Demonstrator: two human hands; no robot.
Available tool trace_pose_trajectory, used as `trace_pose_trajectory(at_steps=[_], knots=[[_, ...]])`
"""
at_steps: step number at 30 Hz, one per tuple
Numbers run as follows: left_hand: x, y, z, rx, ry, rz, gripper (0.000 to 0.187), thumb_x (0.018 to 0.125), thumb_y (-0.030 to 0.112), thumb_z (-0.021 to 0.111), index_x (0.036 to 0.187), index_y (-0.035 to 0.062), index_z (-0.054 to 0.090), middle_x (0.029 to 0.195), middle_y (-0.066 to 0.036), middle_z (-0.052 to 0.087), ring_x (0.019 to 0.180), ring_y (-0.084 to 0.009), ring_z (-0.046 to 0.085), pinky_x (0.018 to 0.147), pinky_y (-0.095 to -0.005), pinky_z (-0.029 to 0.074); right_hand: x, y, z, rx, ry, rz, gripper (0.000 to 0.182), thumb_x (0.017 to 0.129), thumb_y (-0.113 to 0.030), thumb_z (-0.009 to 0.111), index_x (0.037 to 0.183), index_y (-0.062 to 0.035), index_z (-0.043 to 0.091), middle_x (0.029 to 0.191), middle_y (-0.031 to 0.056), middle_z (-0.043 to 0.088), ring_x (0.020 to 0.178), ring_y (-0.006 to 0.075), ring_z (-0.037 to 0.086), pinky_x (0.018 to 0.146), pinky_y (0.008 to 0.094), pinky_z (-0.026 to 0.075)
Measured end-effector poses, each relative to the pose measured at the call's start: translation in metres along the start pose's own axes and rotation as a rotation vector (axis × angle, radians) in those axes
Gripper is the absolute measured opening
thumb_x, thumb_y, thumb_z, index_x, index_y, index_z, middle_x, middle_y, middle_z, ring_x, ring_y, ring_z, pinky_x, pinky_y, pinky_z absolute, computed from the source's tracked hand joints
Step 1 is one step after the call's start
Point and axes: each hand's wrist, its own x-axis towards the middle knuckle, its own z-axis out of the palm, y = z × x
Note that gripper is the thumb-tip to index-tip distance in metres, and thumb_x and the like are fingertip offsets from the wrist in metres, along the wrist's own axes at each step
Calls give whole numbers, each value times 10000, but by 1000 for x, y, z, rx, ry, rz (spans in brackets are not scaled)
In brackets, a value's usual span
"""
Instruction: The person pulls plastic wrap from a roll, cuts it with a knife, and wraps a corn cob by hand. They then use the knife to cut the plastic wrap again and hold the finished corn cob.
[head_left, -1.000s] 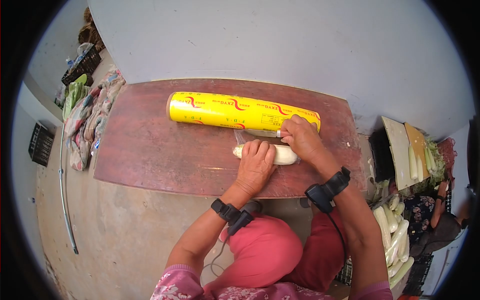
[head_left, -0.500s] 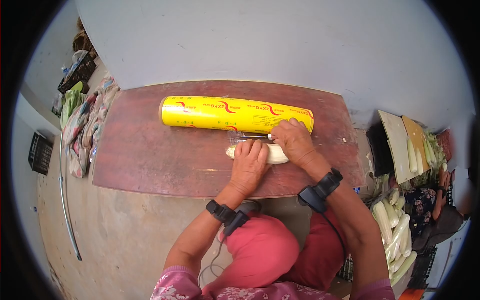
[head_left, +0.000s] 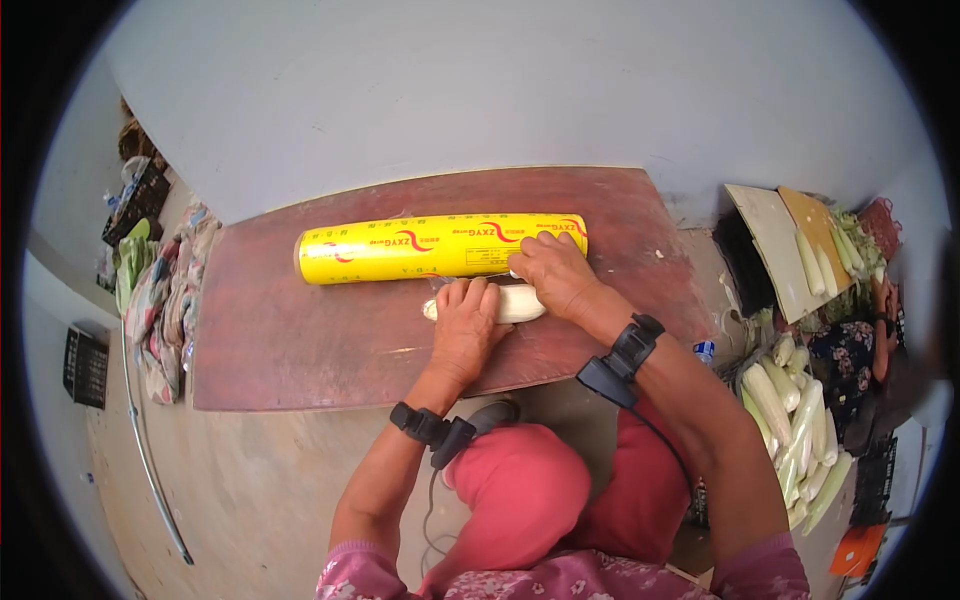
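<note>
My left hand [head_left: 464, 322] is closed over a pale, elongated vegetable stem [head_left: 518, 303] lying on the table, pressing it near its left end. My right hand [head_left: 556, 274] is closed around a small tool with a white handle [head_left: 514, 271] and a thin, knife-like blade pointing left. That blade lies between the stem and a yellow roll of cling film [head_left: 390, 248], along the roll's near edge. A bit of clear film shows by the blade. The right hand's fingers also rest against the roll near its right end.
The reddish-brown table [head_left: 290, 350] stands against a pale wall [head_left: 400, 100]. At right, a pile of long pale vegetables [head_left: 790, 420] lies near a seated person [head_left: 845, 365] and leaning boards [head_left: 765, 240]. Patterned cloth [head_left: 160, 330], a metal pole [head_left: 150, 450] and black crates [head_left: 85, 365] are at left.
The view has shifted, so the table, roll and stem appear further left. Both hands keep their grips; the right hand stays beside the roll with the blade.
</note>
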Motion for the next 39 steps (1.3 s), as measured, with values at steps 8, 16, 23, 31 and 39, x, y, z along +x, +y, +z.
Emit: trace_pose_trajectory(at_steps=[8,16,23,31,39], knots=[[2,-4,-12,-19,-53,13,514,639,175,829,1057,67,549,1081,-122,554,1053,-346,496,942,-460,384,-59,35,-6,59,72,47,37,832,-117,557,847,-125,590,870,67,549,894,276,529,767,415,380],[0,-6,-18,-33,-107,14,509,629,165,832,1042,56,554,1075,-124,559,1042,-348,498,924,-455,387,-141,85,-29,77,-51,218,96,793,-87,625,870,-136,598,898,85,549,943,293,539,806,422,395],[-14,3,-46,-81,-212,28,509,632,147,830,1048,54,552,1073,-123,559,1056,-343,500,927,-452,396,-178,113,-28,293,-119,451,122,791,-92,693,876,-117,609,925,101,572,972,318,550,832,457,408],[-20,-1,-57,-86,-319,10,548,680,182,822,1145,26,579,1123,-139,587,1086,-352,514,960,-445,409,-180,107,-7,49,-33,423,102,810,-136,690,784,-59,629,861,139,599,896,362,583,774,452,475],[-10,-10,-49,-7,-379,18,479,799,306,741,1143,6,597,1104,-167,614,1069,-364,535,949,-440,430,-110,11,-52,353,-183,73,321,821,-228,662,1038,5,621,934,186,629,916,385,608,803,494,474]])
